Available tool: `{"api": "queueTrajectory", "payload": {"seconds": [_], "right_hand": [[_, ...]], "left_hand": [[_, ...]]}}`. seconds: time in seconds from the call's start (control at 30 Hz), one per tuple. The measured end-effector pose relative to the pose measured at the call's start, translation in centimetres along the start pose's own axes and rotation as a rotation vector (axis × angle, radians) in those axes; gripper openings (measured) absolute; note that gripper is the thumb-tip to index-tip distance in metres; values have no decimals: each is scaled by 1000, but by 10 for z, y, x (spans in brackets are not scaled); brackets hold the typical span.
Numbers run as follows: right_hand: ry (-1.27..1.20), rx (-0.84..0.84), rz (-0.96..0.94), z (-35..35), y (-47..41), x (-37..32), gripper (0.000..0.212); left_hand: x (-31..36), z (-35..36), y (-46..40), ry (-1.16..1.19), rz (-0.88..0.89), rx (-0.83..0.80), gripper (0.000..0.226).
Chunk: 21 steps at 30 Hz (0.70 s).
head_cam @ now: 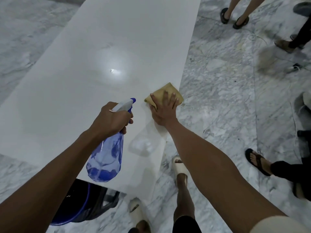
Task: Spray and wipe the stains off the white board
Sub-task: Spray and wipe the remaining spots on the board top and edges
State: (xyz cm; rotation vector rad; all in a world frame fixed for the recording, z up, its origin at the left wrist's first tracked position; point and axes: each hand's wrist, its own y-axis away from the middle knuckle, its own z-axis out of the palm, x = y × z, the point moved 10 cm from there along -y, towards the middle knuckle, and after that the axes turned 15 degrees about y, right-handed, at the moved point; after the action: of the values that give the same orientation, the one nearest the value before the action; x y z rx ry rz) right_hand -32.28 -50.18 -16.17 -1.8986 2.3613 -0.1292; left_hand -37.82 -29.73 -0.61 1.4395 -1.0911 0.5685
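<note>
Feet (234, 18) and stool (94, 204) ring white board (84, 81).

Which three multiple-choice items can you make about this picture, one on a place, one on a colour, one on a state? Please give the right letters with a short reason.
1. Where does the cloth lie?
A. at the right edge of the white board
B. on the floor
C. in the bucket

2. What colour is the spray bottle?
A. green
B. clear blue
C. red

3. What does the right hand do?
A. hangs idle
B. grips the bottle
C. presses flat on the cloth

Answers: 1 A, the cloth sits by the board's right edge. 2 B, the body is see-through blue. 3 C, straight fingers lie on the cloth; the left hand grips the bottle.
</note>
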Motion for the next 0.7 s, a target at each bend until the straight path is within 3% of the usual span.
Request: {"api": "queueTrajectory", "payload": {"seconds": [0.27, 0.53, 0.7], "right_hand": [[-7, 28, 54, -10, 122, -39, 53], [-15, 32, 55, -29, 219, -72, 53], [-40, -90, 10, -35, 281, -93, 57]], "left_hand": [[-57, -15, 70, -73, -4, -105, 22], [-78, -27, 121, -72, -21, -113, 37], [-90, -30, 150, -68, -32, -85, 35]]}}
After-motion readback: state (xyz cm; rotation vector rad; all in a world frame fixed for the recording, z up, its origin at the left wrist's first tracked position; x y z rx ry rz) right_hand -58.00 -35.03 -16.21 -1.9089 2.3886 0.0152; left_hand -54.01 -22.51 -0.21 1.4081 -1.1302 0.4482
